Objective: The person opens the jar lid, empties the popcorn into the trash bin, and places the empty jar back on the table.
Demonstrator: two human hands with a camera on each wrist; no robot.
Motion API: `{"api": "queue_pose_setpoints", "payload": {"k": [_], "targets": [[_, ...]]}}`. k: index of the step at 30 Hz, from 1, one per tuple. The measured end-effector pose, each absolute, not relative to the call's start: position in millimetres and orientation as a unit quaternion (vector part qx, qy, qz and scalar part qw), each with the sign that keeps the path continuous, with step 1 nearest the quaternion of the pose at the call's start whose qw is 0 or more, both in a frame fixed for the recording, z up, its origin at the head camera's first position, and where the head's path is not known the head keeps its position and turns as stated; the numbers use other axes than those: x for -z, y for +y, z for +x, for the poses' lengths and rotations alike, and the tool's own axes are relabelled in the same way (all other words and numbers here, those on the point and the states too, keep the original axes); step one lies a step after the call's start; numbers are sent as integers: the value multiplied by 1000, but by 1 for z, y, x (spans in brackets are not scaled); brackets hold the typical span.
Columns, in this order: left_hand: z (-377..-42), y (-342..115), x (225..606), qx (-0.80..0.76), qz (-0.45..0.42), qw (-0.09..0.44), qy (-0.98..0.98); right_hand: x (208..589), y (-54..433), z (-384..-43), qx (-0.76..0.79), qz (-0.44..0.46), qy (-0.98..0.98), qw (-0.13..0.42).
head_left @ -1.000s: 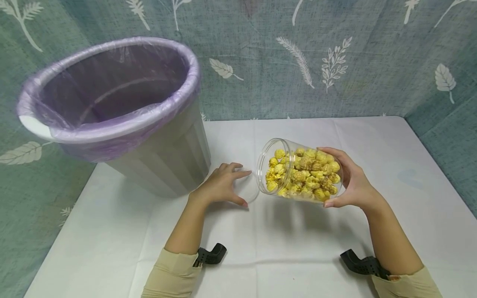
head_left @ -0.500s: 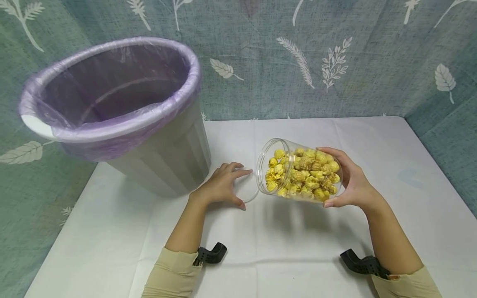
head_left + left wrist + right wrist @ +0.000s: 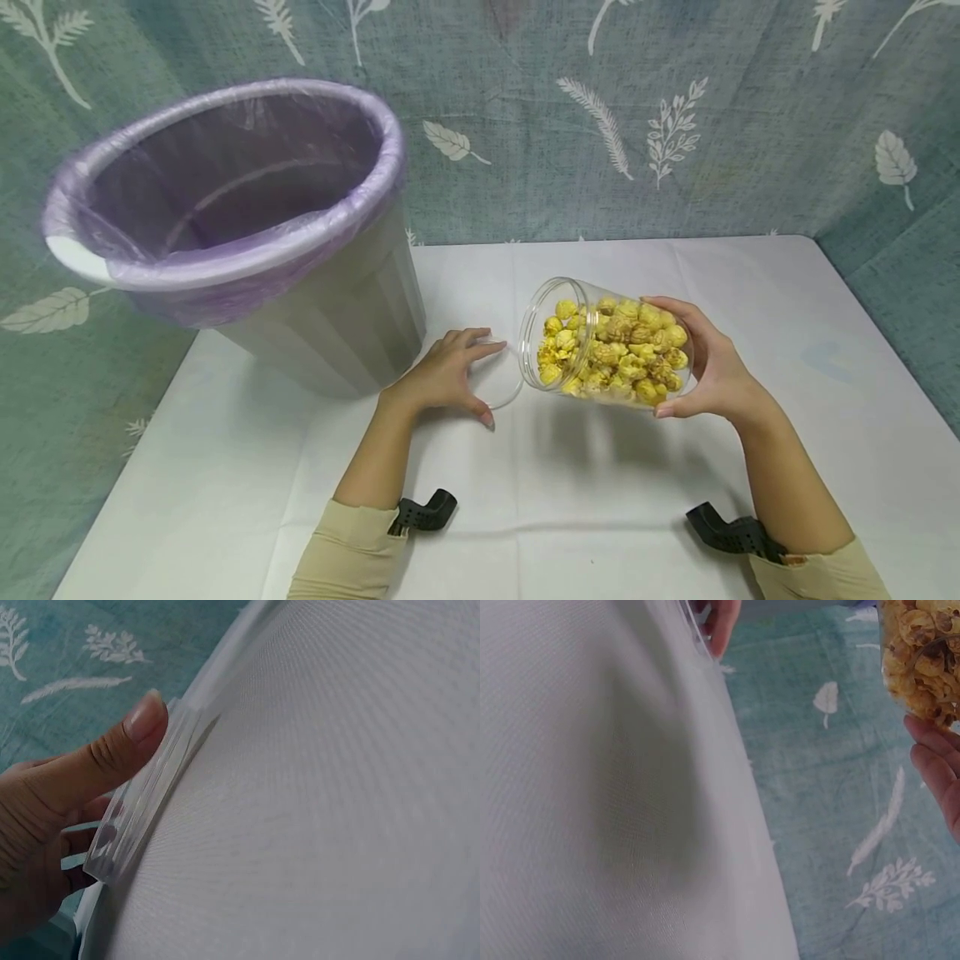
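Clear jar [image 3: 536, 321]: on its side above the white cloth [image 3: 585, 517], its shadow on the cloth below; open mouth toward the person's left. Yellow popcorn [image 3: 618, 354] inside, some pieces lying up in the neck. Right hand [image 3: 716, 379] grips the jar round its base end, thumb at the lower side, fingers over the upper.

Clear lid [image 3: 495, 375]: on the cloth, near the jar mouth. Left hand [image 3: 442, 375] grasps it, thumb and fingers spread round its rim; lid is see-through against white, so firmness of grip cannot be judged.

Grey bin [image 3: 352, 317]: beyond the left hand, standing, fitted with a purple liner [image 3: 225, 183] folded over its rim. Behind: blue-green curtain [image 3: 525, 125] with white leaf prints. Tan sleeves [image 3: 341, 550] on both forearms.
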State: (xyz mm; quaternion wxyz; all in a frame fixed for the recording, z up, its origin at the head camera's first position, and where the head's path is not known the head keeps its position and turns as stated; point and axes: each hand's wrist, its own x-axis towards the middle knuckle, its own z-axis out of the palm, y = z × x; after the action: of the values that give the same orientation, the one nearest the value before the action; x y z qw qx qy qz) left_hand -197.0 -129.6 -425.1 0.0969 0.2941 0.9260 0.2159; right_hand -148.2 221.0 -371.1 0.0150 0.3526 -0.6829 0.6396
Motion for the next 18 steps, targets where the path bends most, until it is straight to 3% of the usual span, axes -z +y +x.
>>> {"api": "queue_pose_setpoints", "payload": {"k": [8, 18], "targets": [[-195, -129, 417, -212, 301, 48, 929, 368, 222, -150, -643, 357, -677, 19], [-183, -125, 389, -224, 325, -66, 916, 367, 225, -144, -662, 334, -671, 16]]}}
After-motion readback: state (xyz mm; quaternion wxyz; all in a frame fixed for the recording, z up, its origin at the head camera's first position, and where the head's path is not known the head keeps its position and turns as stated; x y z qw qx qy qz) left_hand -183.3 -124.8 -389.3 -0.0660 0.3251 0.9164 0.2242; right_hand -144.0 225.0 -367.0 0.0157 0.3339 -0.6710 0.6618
